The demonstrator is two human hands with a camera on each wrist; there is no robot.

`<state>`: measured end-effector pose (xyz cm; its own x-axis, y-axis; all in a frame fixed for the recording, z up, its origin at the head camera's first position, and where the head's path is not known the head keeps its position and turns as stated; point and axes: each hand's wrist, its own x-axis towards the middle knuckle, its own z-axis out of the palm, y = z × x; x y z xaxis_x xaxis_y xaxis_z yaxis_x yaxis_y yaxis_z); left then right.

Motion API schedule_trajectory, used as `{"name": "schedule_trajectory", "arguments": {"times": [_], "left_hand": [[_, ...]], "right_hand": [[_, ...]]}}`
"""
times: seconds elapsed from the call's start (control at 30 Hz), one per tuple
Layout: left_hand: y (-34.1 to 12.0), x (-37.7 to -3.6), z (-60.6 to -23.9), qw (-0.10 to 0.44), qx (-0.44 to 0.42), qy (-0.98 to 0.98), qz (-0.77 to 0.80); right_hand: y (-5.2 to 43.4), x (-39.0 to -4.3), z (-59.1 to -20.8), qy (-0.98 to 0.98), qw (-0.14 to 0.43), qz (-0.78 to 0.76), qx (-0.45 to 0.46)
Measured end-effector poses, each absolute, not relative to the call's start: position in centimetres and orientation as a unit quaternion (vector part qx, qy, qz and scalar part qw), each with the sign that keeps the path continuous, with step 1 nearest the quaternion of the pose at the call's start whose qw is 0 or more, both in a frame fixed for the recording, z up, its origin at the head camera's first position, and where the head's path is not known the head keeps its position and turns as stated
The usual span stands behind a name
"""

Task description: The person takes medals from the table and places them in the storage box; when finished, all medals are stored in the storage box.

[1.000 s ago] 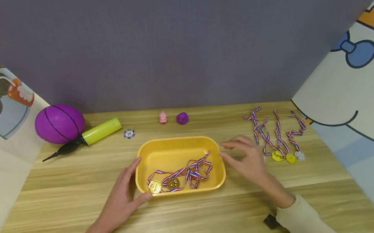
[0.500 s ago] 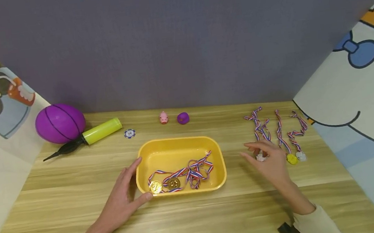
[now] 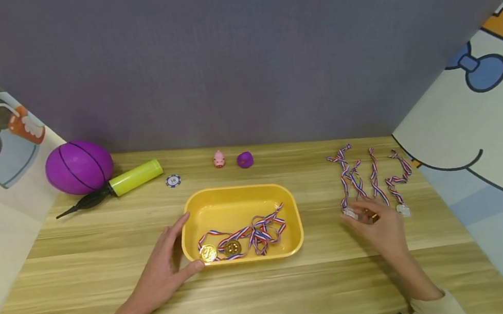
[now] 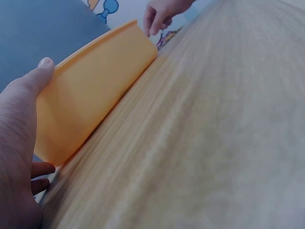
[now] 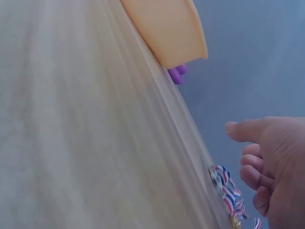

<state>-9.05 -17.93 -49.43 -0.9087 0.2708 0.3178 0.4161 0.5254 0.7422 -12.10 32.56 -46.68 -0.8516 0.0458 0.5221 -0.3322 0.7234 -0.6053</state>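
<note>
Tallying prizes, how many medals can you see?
5: two in the yellow tray, gold and bronze; three right by the right hand, one partly hidden. More may be covered.

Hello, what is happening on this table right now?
A person is working with medals on striped ribbons at a wooden table. The left hand rests against the near left corner of a yellow tray, which already has two medals inside. The right hand reaches over a row of medals on the table to the right of the tray, with its fingers down at the coin ends. Whether it grips one yet cannot be told.
</note>
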Motion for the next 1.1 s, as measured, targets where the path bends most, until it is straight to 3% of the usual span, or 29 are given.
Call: {"name": "schedule_trajectory", "arguments": {"times": [0.23,0.73,1.1], "left_hand": [[-18.0,-9.1,-49.6,0.084,-0.201,-0.867,-0.448],[-18.0,-9.1,-49.5,0.086,-0.206,-0.866,-0.447],[-18.1,-9.1,-49.6,0.087,-0.206,-0.864,-0.451]], "right_hand": [[33.6,-11.6,-47.6,-0.903,0.245,0.347,0.060],[34.6,-11.8,-47.8,-0.943,0.152,0.291,0.051],[34.6,-11.8,-48.2,-0.941,0.158,0.294,0.061]]}}
